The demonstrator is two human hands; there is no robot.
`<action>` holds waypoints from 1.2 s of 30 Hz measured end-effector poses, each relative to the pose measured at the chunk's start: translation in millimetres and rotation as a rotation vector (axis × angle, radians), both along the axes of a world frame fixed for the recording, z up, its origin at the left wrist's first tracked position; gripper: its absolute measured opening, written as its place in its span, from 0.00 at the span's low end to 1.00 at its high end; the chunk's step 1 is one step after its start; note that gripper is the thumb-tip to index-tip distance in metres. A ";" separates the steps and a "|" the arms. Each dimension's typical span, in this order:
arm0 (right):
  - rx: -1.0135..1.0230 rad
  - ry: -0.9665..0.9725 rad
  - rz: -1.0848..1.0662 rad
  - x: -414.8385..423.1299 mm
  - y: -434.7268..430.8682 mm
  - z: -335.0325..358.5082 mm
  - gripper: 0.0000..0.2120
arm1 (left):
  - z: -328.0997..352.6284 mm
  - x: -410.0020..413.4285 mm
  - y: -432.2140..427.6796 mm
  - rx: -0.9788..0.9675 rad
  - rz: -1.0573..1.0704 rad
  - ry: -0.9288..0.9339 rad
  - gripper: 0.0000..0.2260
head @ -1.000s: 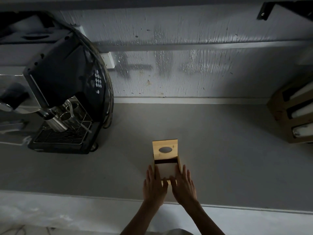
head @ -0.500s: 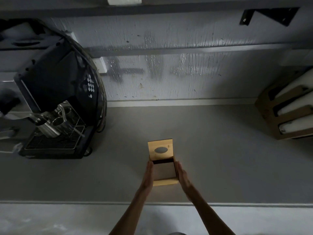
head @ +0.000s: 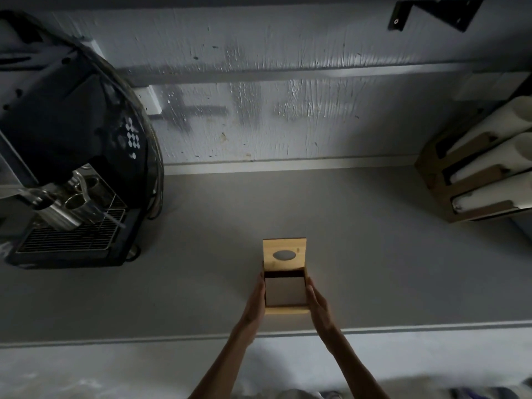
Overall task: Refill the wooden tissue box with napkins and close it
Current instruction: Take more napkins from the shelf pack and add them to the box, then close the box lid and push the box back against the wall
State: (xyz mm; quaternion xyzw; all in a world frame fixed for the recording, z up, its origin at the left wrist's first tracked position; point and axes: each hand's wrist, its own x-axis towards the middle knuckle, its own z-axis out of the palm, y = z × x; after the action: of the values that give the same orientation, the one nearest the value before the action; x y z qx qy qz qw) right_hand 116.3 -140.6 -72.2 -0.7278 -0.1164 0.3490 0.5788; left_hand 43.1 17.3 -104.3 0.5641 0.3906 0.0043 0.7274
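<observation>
The wooden tissue box [head: 286, 309] is seen standing on the grey counter [head: 374, 269], near its front edge and roughly at the middle of the view. Its lid [head: 284, 254] is raised upright at the far side of the box, and an oval slot [head: 282, 255] is cut through it. Inside the open box a flat pale stack of napkins [head: 285, 290] is seen, filling most of the opening, with a dark gap left between the stack and the foot of the lid.

The box is flanked by both hands. The left hand [head: 254, 305] is laid flat against the left wall, fingers extended toward the wall behind the counter, and the right hand [head: 318, 305] is laid in the same way against the right wall. The hands are kept apart by the width of the box and are pressed to its sides with straight fingers rather than curled around anything. Bare forearms are seen reaching in from the lower edge of the view.

At the left end of the counter a black espresso machine [head: 72, 156] is placed, well apart from the box, with a metal pitcher [head: 62, 217] on its drip grate. At the right edge a cardboard holder [head: 460, 180] with white rolls [head: 495, 165] lying in it is seen. A black bracket [head: 431, 12] is fixed to the painted wall [head: 273, 96] above.
</observation>
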 end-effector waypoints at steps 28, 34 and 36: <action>0.131 0.450 0.027 66.3 21.2 43.1 0.32 | 63.8 35.8 52.8 -0.331 -0.071 0.057 0.39; 0.143 0.279 0.054 55.6 8.7 33.8 0.32 | 61.1 22.1 36.9 -0.169 -0.109 -0.002 0.26; 0.133 0.200 0.086 54.4 5.8 28.4 0.33 | 53.9 17.0 34.5 -0.166 -0.085 -0.066 0.37</action>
State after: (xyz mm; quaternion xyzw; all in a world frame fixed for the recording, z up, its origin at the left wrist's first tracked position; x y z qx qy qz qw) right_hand 170.7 -134.8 -43.8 -0.6437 -0.1122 0.4360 0.6189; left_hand 60.1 51.7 -50.4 0.5177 0.3411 -0.0404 0.7836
